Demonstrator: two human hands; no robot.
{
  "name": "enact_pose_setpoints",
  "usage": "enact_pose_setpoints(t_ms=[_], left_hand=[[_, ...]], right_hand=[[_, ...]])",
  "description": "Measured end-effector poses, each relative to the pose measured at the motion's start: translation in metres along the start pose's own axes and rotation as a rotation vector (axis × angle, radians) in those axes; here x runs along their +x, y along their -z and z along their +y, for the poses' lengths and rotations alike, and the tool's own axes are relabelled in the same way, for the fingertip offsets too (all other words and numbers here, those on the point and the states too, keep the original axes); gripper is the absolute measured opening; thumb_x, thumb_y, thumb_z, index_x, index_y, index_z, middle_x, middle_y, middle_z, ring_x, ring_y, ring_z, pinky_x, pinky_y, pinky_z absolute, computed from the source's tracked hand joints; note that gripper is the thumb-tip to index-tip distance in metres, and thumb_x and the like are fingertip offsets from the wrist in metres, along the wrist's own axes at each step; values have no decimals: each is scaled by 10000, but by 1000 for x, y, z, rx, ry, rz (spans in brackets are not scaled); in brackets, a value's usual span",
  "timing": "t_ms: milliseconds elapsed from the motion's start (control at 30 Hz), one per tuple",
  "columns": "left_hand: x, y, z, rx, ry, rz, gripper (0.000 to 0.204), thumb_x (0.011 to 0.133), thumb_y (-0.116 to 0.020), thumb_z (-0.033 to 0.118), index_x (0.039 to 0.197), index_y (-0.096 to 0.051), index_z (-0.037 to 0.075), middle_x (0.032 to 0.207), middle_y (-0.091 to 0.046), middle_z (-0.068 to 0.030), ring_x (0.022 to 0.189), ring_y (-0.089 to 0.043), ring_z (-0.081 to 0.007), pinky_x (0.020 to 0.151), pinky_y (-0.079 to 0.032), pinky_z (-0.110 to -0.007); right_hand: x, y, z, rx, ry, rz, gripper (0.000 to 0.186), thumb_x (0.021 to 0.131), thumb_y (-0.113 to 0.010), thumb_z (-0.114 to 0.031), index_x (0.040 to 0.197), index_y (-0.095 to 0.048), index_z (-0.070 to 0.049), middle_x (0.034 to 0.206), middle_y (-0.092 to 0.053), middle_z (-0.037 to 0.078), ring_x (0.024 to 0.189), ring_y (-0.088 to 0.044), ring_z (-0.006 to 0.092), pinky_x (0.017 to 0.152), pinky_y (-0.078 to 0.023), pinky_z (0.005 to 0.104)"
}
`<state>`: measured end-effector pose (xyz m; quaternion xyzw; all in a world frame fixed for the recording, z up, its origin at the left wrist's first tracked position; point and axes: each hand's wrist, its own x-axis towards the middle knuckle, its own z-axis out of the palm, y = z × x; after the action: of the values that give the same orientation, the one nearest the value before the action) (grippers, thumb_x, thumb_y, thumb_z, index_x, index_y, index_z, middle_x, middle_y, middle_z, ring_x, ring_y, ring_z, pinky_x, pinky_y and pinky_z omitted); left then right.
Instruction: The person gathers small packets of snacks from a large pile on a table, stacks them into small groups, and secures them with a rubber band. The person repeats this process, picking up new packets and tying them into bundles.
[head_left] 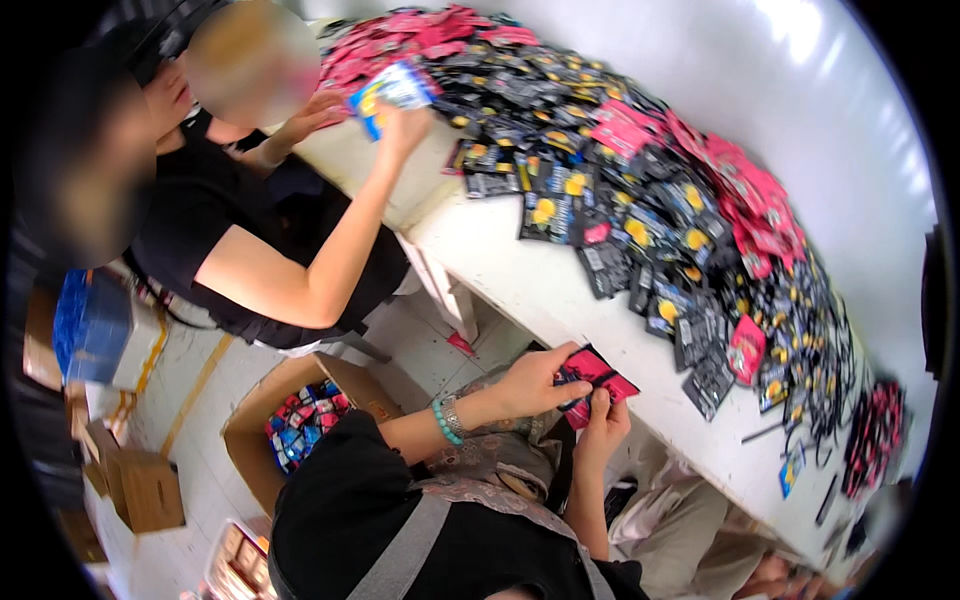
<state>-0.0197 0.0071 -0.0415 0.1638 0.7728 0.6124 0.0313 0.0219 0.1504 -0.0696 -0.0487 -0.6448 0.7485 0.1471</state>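
With the packet pile at one o'clock, the left hand and right hand both pinch pink packets, seemingly straightening them, so next probably needs a steady grip.

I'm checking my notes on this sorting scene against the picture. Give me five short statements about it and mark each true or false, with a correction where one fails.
1. The left hand and right hand both touch pink and black packaging. True.
2. The turquoise bracelet is on the right wrist. False: it is on the left wrist.
3. A co-worker's hand holds a blue and white packet. True.
4. The open carton stands on the white table. False: it stands off the table, to its left in the picture.
5. Every packet heaped on the table is pink. False: many black packets lie among the pink packets.
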Motion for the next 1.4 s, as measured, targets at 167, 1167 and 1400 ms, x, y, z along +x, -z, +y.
enact_pose_setpoints(t_ms=[167,1167,1400], left_hand=[[-18,12,-4,53,118,58,523,806,-709,339,1173,-515,22,910,-663,-157,840,-659,-280,728,-500,-358],[46,-17,-7,6,157,302,111,839,-595,161,901,-617,71,874,-613,-108,797,-598,-235,715,-468,-369],[52,24,-3,-410,232,79,258,828,-516,-38,1075,-586,-19,928,-631,-60,768,-560,-60,621,-443,-190]], right_hand=[[3,-6,13,-93,33,-112,269,945,-544,-153,1169,-535,-5,952,-633,27,844,-557,90,736,-450,239],[87,32,10,-332,13,-120,191,869,-631,-57,1043,-633,20,1072,-628,130,907,-600,162,782,-488,263],[78,4,6,-72,60,-69,133,826,-653,16,957,-629,12,1193,-525,108,887,-596,122,779,-501,245]])
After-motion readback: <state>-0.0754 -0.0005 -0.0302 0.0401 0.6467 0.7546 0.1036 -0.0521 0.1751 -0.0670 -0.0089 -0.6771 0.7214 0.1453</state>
